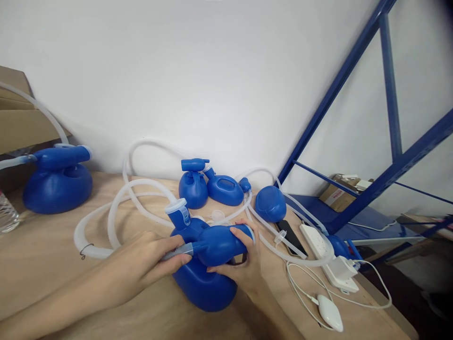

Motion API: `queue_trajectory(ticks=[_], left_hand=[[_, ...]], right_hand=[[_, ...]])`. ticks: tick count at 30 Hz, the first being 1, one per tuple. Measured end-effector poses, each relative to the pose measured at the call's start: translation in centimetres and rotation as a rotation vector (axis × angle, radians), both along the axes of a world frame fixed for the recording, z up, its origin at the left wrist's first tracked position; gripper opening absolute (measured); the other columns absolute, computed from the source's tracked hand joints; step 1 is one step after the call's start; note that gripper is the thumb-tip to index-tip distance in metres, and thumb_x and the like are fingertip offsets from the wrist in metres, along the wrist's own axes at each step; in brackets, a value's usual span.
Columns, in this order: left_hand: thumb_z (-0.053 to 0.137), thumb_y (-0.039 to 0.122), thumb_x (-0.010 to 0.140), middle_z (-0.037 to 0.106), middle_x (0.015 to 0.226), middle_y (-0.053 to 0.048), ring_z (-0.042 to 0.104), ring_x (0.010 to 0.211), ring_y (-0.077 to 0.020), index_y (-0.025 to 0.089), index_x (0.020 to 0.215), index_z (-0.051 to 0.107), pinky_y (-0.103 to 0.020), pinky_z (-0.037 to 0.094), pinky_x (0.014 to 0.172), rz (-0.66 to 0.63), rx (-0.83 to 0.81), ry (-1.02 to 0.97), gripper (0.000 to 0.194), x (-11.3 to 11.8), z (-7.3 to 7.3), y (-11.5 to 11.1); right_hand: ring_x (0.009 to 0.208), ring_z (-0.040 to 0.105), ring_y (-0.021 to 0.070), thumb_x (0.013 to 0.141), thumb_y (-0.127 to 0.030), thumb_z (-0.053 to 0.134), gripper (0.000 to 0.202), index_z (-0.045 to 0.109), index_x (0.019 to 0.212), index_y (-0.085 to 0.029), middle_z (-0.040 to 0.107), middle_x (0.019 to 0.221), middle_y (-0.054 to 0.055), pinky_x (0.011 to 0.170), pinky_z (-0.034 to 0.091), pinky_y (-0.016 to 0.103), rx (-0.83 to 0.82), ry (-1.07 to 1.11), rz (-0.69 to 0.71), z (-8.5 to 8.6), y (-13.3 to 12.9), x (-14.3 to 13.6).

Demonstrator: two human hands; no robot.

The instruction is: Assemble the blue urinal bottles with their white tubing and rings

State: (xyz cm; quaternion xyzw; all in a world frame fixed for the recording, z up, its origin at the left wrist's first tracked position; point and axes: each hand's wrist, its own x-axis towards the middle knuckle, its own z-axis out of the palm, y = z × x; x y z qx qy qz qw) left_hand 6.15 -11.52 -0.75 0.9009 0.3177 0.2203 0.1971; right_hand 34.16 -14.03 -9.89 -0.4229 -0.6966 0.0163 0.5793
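My left hand pinches the end of a clear tube, which sits at the narrow nozzle of a blue funnel-shaped piece. Around the wide end of that piece my right hand is wrapped, thumb below and fingers above. Beneath both lies a large blue bottle on the table, its neck topped by a white cap. From the left hand the tube loops leftward, with a thin dark tie around it.
Further blue bottles and tubes stand by the wall, and another bottle is at left near cardboard boxes. A phone, a power strip and white cables lie at right, beside a blue metal rack.
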Motion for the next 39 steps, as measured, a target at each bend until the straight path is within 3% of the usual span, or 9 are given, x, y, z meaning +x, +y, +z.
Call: queue_trajectory(ticks=[4, 17, 23, 25, 29, 31, 34, 37, 39], left_hand=[[0.041, 0.055, 0.110, 0.068, 0.077, 0.001, 0.065, 0.071, -0.0161, 0.023, 0.097, 0.073, -0.024, 0.048, 0.064, -0.012, -0.193, 0.007, 0.047, 0.1, 0.2, 0.1], [0.040, 0.071, 0.102, 0.068, 0.082, -0.002, 0.063, 0.078, -0.0196, 0.023, 0.081, 0.065, -0.029, 0.051, 0.070, 0.045, -0.408, -0.085, 0.058, 0.9, 0.1, -0.4], [0.054, 0.094, 0.078, 0.045, 0.057, 0.006, 0.031, 0.050, -0.0094, 0.022, 0.076, 0.051, -0.023, 0.031, 0.049, 0.204, -1.046, -0.161, 0.072, 2.0, -0.4, -0.2], [0.058, 0.095, 0.074, 0.043, 0.056, 0.007, 0.026, 0.048, -0.0084, 0.022, 0.076, 0.050, -0.023, 0.024, 0.047, 0.231, -1.123, -0.199, 0.073, 2.1, -0.5, 0.3], [0.043, 0.086, 0.091, 0.049, 0.061, 0.003, 0.042, 0.054, -0.0134, 0.020, 0.083, 0.065, -0.027, 0.037, 0.053, 0.084, -0.821, -0.157, 0.070, 1.1, -0.1, 1.0], [0.042, 0.080, 0.097, 0.064, 0.080, -0.002, 0.059, 0.072, -0.0190, 0.022, 0.099, 0.071, -0.030, 0.048, 0.066, 0.079, -0.560, -0.110, 0.065, 0.2, 0.0, 1.0], [0.043, 0.069, 0.104, 0.072, 0.100, -0.004, 0.067, 0.096, -0.0240, 0.025, 0.107, 0.071, -0.033, 0.050, 0.083, 0.084, -0.238, -0.001, 0.052, -0.9, -0.2, 0.8], [0.040, 0.063, 0.108, 0.071, 0.088, -0.002, 0.067, 0.081, -0.0217, 0.024, 0.098, 0.070, -0.032, 0.047, 0.075, 0.067, -0.118, 0.077, 0.050, -1.1, -0.8, 0.9], [0.040, 0.060, 0.109, 0.070, 0.084, -0.001, 0.066, 0.076, -0.0204, 0.024, 0.099, 0.069, -0.031, 0.045, 0.069, 0.040, -0.089, 0.069, 0.047, -1.0, -1.0, 1.0]], right_hand=[[0.130, 0.060, 0.0384, 0.053, -0.048, 0.106, 0.097, 0.059, 0.137, -0.041, 0.047, 0.142, 0.009, 0.102, 0.061, 0.056, -0.036, -0.009, 0.006, 0.1, -0.4, -0.2], [0.125, 0.063, 0.0382, 0.051, -0.048, 0.107, 0.100, 0.060, 0.139, -0.042, 0.047, 0.143, 0.009, 0.102, 0.060, 0.059, -0.023, -0.044, 0.002, 0.1, -0.9, -0.5], [0.124, 0.062, 0.0399, 0.051, -0.050, 0.106, 0.099, 0.060, 0.139, -0.043, 0.047, 0.141, 0.010, 0.099, 0.060, 0.062, 0.036, -0.099, -0.022, 0.3, -1.1, -0.9], [0.124, 0.061, 0.0392, 0.055, -0.051, 0.105, 0.095, 0.060, 0.138, -0.042, 0.047, 0.140, 0.010, 0.099, 0.061, 0.061, 0.040, -0.101, -0.029, 0.3, -1.0, -1.1], [0.124, 0.063, 0.0362, 0.063, -0.054, 0.100, 0.085, 0.061, 0.137, -0.040, 0.050, 0.138, 0.009, 0.100, 0.062, 0.055, -0.036, -0.064, -0.024, 0.3, -0.7, -1.3], [0.124, 0.064, 0.0355, 0.064, -0.056, 0.099, 0.083, 0.063, 0.136, -0.040, 0.052, 0.137, 0.008, 0.101, 0.062, 0.053, -0.069, -0.035, -0.022, 0.2, -0.5, -1.3], [0.122, 0.066, 0.0358, 0.060, -0.060, 0.100, 0.085, 0.065, 0.135, -0.038, 0.056, 0.137, 0.008, 0.101, 0.060, 0.053, -0.076, 0.046, -0.030, -0.2, -0.1, -0.9], [0.104, 0.072, 0.0327, 0.057, -0.070, 0.097, 0.094, 0.063, 0.136, -0.033, 0.067, 0.118, 0.007, 0.095, 0.061, 0.052, -0.015, 0.200, 0.086, -0.4, 0.4, -0.2], [0.097, 0.072, 0.0307, 0.062, -0.072, 0.093, 0.085, 0.066, 0.131, -0.031, 0.069, 0.108, 0.006, 0.091, 0.061, 0.050, -0.005, 0.267, 0.209, -0.2, 0.6, 0.1]])
